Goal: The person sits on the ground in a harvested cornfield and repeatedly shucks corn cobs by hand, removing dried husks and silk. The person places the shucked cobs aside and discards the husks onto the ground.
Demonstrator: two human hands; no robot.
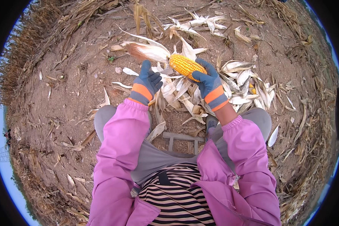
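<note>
A yellow ear of corn (184, 65) lies in my right hand (210, 80), which wears a blue-grey work glove with an orange-striped cuff. Its kernels are bare, and a pale dry husk (154, 52) with brown silk spreads out at the ear's left end. My gloved left hand (149, 82) is just below that husk, apart from the ear, its thumb up and fingers spread, holding nothing. Beneath both hands, loose dry husks (172, 90) cover the soil between my feet.
Right of my right hand is a heap of husk-covered ears (243, 79), with some yellow kernels showing. More pale husks (200, 24) lie farther ahead. A low stool frame (183, 138) shows between my legs. Dry corn stalks (22, 59) stand at the left rim.
</note>
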